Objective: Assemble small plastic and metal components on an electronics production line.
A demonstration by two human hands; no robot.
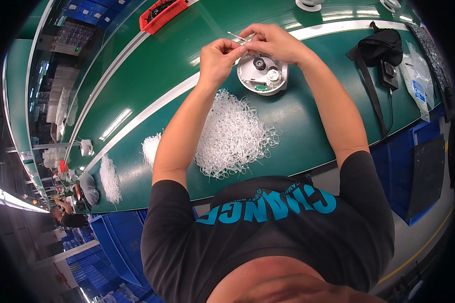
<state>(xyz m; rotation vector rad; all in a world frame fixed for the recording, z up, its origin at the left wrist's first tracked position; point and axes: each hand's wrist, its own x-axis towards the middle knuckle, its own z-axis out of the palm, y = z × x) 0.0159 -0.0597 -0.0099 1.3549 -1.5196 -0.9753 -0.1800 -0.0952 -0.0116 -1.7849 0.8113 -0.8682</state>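
My left hand [219, 60] and my right hand [274, 42] meet at the fingertips above the far rim of a round white device housing [243, 81]. Both hands are closed in a pinch around a thin white cable tie [236, 36], whose free end sticks out to the upper left. Where exactly each fingertip grips it is hidden. The housing sits open side up, showing a black round part [259, 63], a white round part [273, 76] and a small green circuit board [261, 88]. Nearer to me lies a big heap of looped white cable ties [232, 139].
Smaller white heaps [109, 179] lie to the left. A red bin [162, 14] of dark parts stands beyond the green conveyor [187, 43]. On the right are a black bag [381, 48], a black box with a cable [388, 76] and a plastic bag [417, 81]. Another person [68, 216] is at far left.
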